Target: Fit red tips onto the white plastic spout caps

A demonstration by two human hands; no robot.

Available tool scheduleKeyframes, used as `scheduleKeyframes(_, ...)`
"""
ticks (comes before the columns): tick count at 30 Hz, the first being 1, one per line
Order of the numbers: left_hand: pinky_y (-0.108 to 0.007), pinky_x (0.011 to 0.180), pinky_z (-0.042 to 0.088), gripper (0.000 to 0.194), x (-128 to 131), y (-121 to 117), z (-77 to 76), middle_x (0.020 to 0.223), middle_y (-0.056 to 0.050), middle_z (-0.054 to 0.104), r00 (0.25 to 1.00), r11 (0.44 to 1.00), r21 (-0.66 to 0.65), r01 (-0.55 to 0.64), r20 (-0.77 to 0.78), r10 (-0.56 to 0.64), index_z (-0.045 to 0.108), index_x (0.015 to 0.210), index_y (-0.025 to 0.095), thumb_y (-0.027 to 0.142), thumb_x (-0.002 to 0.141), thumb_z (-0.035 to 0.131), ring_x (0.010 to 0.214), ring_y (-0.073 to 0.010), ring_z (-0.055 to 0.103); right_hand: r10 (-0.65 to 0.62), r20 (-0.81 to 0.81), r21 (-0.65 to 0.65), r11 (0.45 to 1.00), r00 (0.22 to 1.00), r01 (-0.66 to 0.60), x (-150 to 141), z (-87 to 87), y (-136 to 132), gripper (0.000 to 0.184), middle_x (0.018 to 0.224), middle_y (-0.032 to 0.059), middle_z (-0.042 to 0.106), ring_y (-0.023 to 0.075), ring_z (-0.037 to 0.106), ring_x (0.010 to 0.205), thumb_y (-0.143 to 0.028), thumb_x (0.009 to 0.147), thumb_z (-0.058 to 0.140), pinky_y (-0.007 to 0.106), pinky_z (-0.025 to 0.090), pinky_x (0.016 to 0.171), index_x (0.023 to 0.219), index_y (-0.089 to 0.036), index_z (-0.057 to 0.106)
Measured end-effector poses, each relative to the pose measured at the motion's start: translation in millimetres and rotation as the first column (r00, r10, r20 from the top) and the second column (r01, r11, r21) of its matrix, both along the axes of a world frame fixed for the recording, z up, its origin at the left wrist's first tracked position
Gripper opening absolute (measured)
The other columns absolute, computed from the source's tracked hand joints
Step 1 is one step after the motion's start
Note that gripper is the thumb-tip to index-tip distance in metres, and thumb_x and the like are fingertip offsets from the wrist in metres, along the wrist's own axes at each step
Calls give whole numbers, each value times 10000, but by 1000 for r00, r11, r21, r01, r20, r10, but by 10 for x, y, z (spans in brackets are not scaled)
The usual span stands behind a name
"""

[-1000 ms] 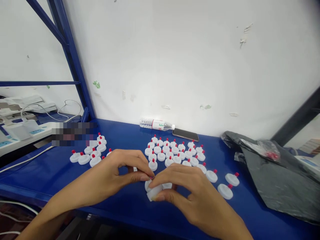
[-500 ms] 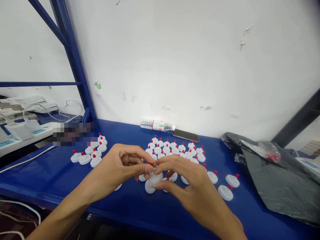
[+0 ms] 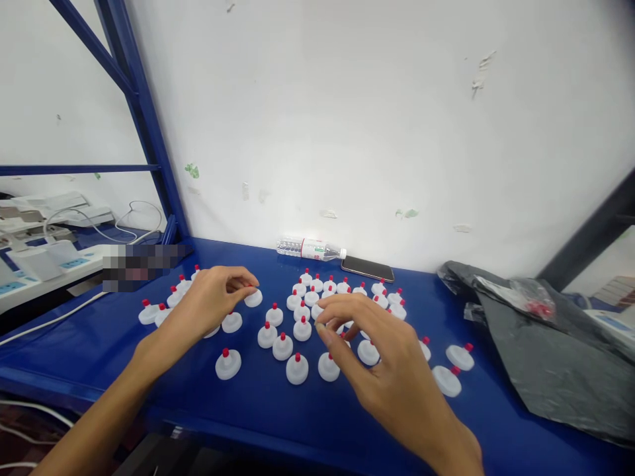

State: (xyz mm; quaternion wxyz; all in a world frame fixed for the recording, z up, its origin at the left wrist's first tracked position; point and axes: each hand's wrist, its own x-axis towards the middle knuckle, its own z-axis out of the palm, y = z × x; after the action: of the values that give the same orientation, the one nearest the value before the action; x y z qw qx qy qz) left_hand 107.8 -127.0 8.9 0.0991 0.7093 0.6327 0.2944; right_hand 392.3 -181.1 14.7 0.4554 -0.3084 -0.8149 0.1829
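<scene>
My left hand point(image 3: 225, 287) reaches over the left-middle of the blue table, thumb and forefinger pinched at the red tip of a white round cap point(image 3: 253, 299). That cap sits low, at or near the tabletop. Over the front of the main cluster is my right hand point(image 3: 381, 350), with its thumb and fingers apart and nothing seen between them. Just beyond its thumb stands a red-tipped cap point(image 3: 302, 329), with another such cap point(image 3: 328, 367) below. The right hand hides several caps behind it; the left arm partly covers the left group.
Several more red-tipped caps point(image 3: 227, 363) stand tip-up across the blue table point(image 3: 258, 416). At the wall lie a clear bottle point(image 3: 313, 248) and a phone point(image 3: 368, 268). A dark plastic bag point(image 3: 555, 357) covers the right side; a power strip point(image 3: 84, 258) sits far left.
Earlier both hands held one white cap together at the front middle. They have since parted: the left moved left and away, the right moved slightly right and its fingers came apart.
</scene>
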Motion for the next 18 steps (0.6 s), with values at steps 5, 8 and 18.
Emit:
scheduleKeyframes(5, -325, 772, 560, 245, -12, 122, -214, 943, -34, 799, 991, 993, -88, 81, -103, -90, 753, 1040, 246, 344, 860, 618, 888, -246, 739, -78, 37, 22, 997, 996, 78, 11, 5, 0, 138, 1091, -29, 680, 132, 652, 935, -156, 978, 562, 258, 496, 787, 1016, -278, 612)
scheduleKeyframes(8, -337, 841, 555, 356, 7, 96, -157, 1058, -39, 793, 991, 997, -34, 63, -113, -66, 753, 1078, 259, 512, 880, 602, 971, -268, 725, -118, 46, 56, 992, 992, 116, 9, -1, 12, 126, 1095, -16, 686, 144, 658, 934, -176, 984, 557, 268, 500, 790, 1031, -275, 620)
scheduleKeyframes(18, -497, 1011, 471, 665, -743, -98, 270, 1174, -108, 747, 874, 866, 195, -461, -69, 481, 743, 1164, 216, 662, 967, 290, 1144, -376, 652, -563, -77, 95, 818, 823, 568, 781, 145, 164, 276, 1224, 9, 726, 267, 683, 1095, -500, 983, 537, 451, 482, 1042, 1123, -324, 697)
